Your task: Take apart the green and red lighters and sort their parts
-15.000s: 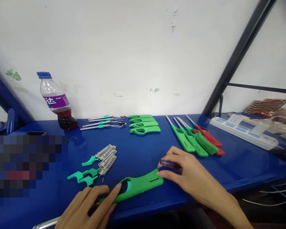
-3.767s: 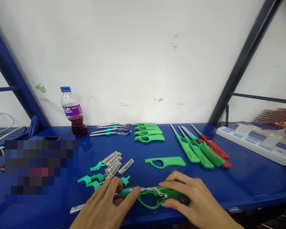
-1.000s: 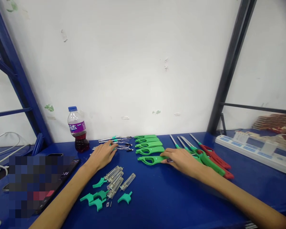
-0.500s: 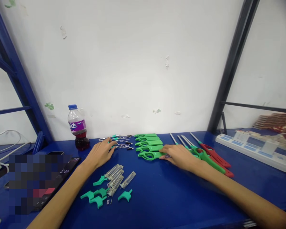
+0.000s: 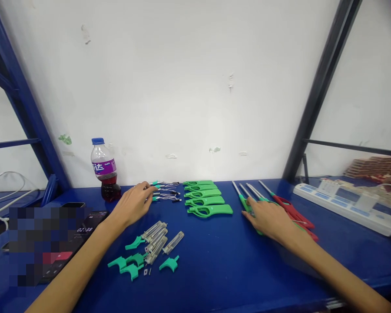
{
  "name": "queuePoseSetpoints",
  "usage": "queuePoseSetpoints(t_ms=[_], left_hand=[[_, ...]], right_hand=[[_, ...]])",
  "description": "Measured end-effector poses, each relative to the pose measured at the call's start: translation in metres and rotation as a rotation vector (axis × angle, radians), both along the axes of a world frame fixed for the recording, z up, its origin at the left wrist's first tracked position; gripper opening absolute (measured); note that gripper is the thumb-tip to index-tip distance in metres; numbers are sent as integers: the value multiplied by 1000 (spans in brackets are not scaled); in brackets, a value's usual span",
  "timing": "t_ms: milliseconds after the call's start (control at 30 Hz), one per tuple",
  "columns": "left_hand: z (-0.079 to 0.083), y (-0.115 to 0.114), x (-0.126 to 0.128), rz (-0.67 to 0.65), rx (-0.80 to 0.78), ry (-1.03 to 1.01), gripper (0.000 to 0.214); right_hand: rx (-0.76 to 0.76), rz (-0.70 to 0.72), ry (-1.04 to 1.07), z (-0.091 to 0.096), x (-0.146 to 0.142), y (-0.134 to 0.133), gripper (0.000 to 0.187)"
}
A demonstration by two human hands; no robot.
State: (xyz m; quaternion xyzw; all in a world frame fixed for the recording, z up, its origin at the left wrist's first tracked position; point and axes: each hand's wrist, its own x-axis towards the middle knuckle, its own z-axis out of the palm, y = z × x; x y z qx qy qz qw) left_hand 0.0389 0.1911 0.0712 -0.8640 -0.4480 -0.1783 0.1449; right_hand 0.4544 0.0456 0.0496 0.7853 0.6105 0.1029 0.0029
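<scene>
At the back left, my left hand (image 5: 135, 203) rests over a row of metal lighter tubes with teal collars and thin white wires (image 5: 170, 196). Its fingers lie loosely stretched across them and hide the tubes' left ends. My right hand (image 5: 270, 217) is at the group of long-nosed lighters on the right, thumb and fingers around a green lighter (image 5: 243, 202), most of which the hand covers. Between my hands lies a column of green handle shells (image 5: 215, 210). Nearer me are clear fuel tanks (image 5: 173, 242) and teal triggers (image 5: 170, 263), loose on the blue table.
Red lighters (image 5: 283, 201) lie beyond my right hand, with a white power strip (image 5: 345, 208) farther right. A bottle of dark drink (image 5: 110, 189) stands by the wall. A phone (image 5: 74, 243) lies beside my left forearm. A blue frame post (image 5: 35, 108) rises at left.
My right hand has left the nearest green handle shell and moved right onto the green lighter. My left hand stays at the wired tubes. The view has shifted slightly.
</scene>
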Motion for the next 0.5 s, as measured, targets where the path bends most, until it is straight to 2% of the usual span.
queuePoseSetpoints(t_ms=[167, 300, 400, 467, 500], left_hand=[[-1, -1, 0, -51, 70, -41, 29], [16, -16, 7, -133, 213, -147, 25], [31, -55, 26, -210, 359, -300, 29], [30, -94, 44, -291, 445, -380, 41], [25, -117, 52, -347, 479, -389, 44]], right_hand=[[74, 4, 63, 1, -1, 1, 31], [205, 69, 157, 9, 4, -29, 37], [291, 200, 249, 11, 2, -68, 41], [358, 472, 365, 12, -7, -94, 34], [326, 592, 387, 14, -14, -105, 32]])
